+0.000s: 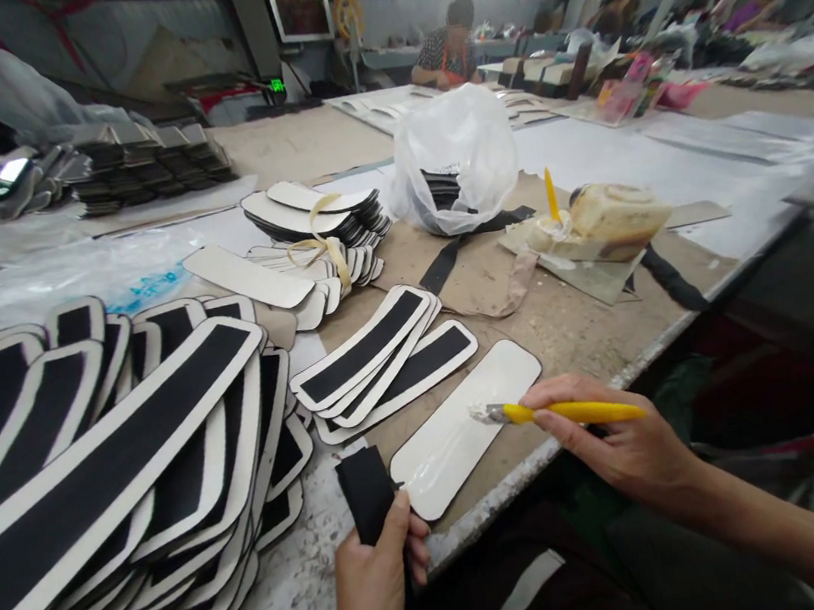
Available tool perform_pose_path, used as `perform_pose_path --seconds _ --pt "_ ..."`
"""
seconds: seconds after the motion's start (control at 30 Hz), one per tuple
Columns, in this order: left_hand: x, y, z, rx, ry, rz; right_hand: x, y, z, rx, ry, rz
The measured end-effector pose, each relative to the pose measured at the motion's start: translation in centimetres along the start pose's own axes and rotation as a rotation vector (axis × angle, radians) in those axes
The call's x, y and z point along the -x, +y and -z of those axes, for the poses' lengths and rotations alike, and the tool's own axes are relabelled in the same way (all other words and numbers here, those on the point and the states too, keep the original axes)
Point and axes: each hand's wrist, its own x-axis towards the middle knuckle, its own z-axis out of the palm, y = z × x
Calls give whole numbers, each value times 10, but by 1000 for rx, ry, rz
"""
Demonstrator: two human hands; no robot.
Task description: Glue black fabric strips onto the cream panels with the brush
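White panel flat between two busy hands

The white panel [498, 383] lies at the table's [598, 344] near edge, probably for easy reach, its surface partly wet. Over its middle, the right hand [616, 447], just beyond the panel's right side, pinches a yellow brush [580, 411], bristles down on the surface. The left hand [371, 588] grips a black strip [365, 493] beside the panel's near left corner, its fingertips seemingly steadying that corner. Black-centred panels [364, 349] lie just beyond, apparently kept off the wet face.
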Motion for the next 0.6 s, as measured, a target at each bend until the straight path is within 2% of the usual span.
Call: perform_pose_path --seconds 0.17,0.27,0.33,0.43,0.6 --pt "-1 -2 1 23 -15 -10 -4 -23 -25 -277 -60 -243" --pt "0 -1 0 40 -15 -15 -4 -22 -41 -363 -123 -266" --pt "1 0 0 53 -9 -15 -4 -16 -46 -330 -130 -255" --pt "1 -1 0 53 -9 -13 -3 -2 -39 -194 -70 -211" --pt "1 -2 0 33 0 5 -7 29 -8 50 58 -110"
